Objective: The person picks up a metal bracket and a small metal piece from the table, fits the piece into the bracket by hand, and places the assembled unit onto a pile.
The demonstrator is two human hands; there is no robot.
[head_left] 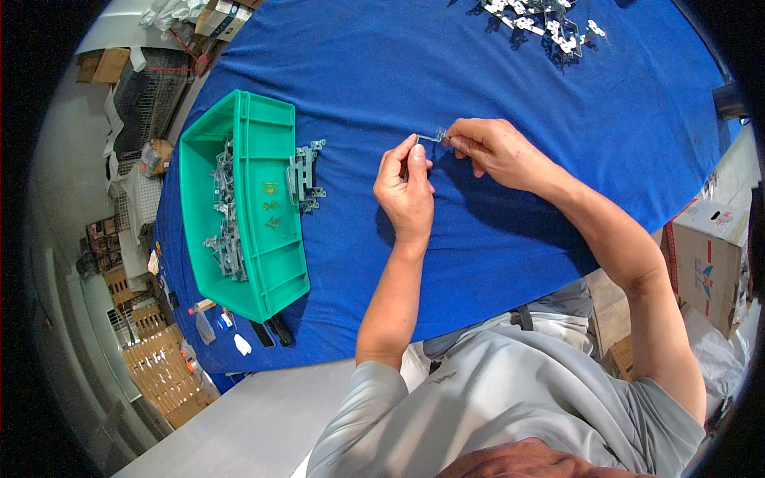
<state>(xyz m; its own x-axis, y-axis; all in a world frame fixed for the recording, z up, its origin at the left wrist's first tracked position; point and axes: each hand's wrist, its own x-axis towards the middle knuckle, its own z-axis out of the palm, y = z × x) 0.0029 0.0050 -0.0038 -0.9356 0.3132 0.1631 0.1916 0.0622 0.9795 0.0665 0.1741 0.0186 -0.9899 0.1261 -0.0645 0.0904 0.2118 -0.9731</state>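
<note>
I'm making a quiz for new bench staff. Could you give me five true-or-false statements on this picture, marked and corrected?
1. The left hand holds a small metal bracket, with the right hand at its other end. True.
2. The table is covered in red. False: the cloth is blue.
3. Metal parts lie inside the green bin. True.
4. The bin stands to the right of both hands. False: it stands to their left.
5. A pale metal pile lies near the picture's top edge. True.
</note>
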